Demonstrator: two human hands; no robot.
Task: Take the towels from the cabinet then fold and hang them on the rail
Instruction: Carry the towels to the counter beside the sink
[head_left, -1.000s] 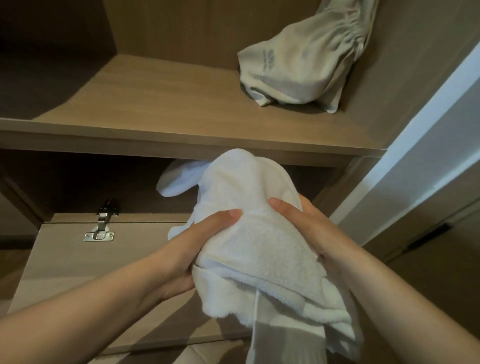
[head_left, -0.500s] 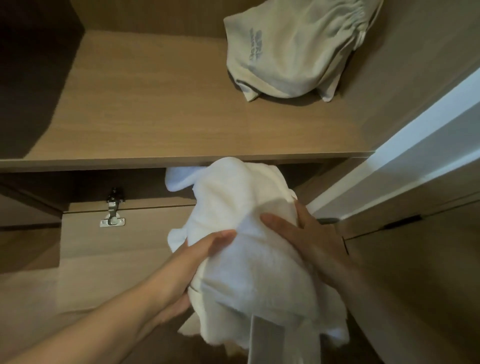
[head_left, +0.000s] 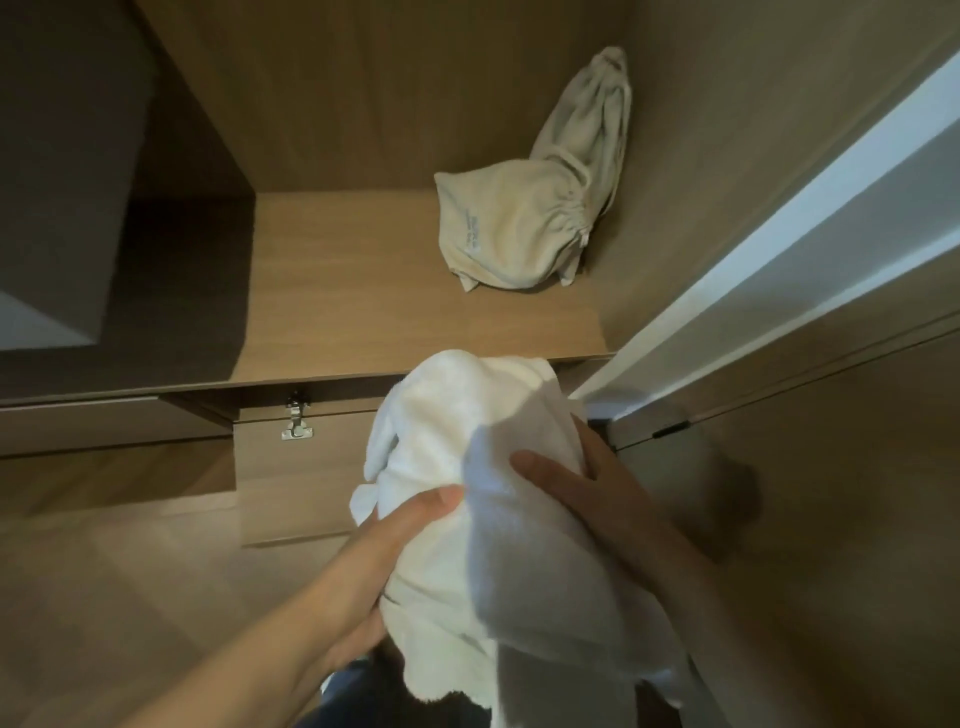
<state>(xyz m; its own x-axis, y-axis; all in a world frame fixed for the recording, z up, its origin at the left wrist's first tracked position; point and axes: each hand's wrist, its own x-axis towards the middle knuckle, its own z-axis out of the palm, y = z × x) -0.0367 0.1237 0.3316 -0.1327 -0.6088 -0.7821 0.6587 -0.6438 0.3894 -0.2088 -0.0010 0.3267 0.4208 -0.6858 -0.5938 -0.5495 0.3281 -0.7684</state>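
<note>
A bundle of white towels (head_left: 467, 431) hangs bunched between both my hands in front of the wooden cabinet (head_left: 363, 322). My left hand (head_left: 384, 556) grips the bundle from the left and below, thumb across the top. My right hand (head_left: 582, 488) holds it from the right, thumb on the top fold and fingers behind. Loose towel ends trail down toward the bottom edge. No rail is in view.
A beige drawstring bag (head_left: 524, 228) leans in the back right corner of the shelf. An open cabinet door with a metal hinge (head_left: 296, 421) hangs below the shelf on the left. A white door frame (head_left: 779, 234) runs along the right.
The towel bundle has come out of the lower compartment and away from the cabinet toward me. The view has pulled back and now looks down on the shelf. Both hands keep their hold.
</note>
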